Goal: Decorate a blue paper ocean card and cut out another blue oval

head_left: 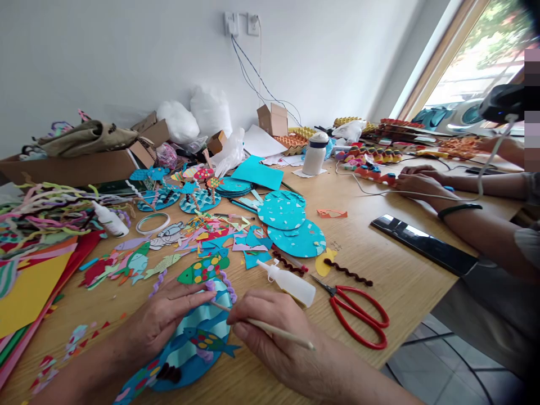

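My right hand (270, 332) is closed round a thin pale wooden stick (280, 332). Its tip reaches a curled purple pipe cleaner (210, 288) on a blue round card (198, 320) with shiny wave strips. Stretched fingers of my left hand (169, 309) lie across the card, the fingertips touching that pipe cleaner. Above them a green paper fish (203, 270) with coloured dots sits at the card's far edge. A blue dotted fish (211, 341) is raised on the near part, and another dotted fish (139, 385) lies at lower left, partly covered by my wrist.
A glue bottle (291, 283), red-handled scissors (358, 315) and brown pipe cleaner (348, 271) lie to the right. Turquoise discs (297, 239) and paper scraps (211, 230) spread behind. A phone (424, 243) lies near another person's arms (447, 191). Coloured sheets (34, 292) are stacked left.
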`<state>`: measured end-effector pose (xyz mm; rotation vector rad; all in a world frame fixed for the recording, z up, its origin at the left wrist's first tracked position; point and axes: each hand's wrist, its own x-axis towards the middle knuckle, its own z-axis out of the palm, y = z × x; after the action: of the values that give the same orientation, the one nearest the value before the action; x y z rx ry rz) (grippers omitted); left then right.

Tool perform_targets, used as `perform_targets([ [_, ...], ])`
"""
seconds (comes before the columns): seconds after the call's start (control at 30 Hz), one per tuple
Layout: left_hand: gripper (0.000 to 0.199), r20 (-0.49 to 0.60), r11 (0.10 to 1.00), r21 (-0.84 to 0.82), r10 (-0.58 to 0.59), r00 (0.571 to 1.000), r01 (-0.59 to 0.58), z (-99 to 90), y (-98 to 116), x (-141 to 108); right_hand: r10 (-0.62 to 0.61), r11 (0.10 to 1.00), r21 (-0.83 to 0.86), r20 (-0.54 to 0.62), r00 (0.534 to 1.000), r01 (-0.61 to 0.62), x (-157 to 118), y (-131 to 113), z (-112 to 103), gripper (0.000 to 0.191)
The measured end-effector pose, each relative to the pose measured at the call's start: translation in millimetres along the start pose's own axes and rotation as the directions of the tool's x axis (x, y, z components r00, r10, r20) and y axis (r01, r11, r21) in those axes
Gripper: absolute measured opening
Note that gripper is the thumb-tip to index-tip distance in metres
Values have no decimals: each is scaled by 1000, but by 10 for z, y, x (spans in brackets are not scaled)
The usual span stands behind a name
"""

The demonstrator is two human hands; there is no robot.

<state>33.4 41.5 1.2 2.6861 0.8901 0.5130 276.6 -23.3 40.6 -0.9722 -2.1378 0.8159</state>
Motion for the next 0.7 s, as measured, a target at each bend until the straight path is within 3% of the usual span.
perform_targets([
  [0.27, 46, 72, 999, -29, 33, 997, -31, 47, -150, -57, -81, 985, -149, 68, 994, 90, -104, 38, 26, 26],
  [0.43, 50, 100, 997, -70, -10, 995, 17, 16, -117, -41, -97, 961, -259, 12, 995, 97, -195, 54, 70, 22],
  [0.53, 49, 121, 994, -92, -50, 991, 62, 7, -75, -43, -158, 937, -308, 46, 986, 164, -220, 72, 86, 23],
  [0.7, 47, 62, 998, -22, -63, 996, 64, 16, -74, -56, -197, 883, -413, 105, 975, 223, -210, 106, 114, 20],
])
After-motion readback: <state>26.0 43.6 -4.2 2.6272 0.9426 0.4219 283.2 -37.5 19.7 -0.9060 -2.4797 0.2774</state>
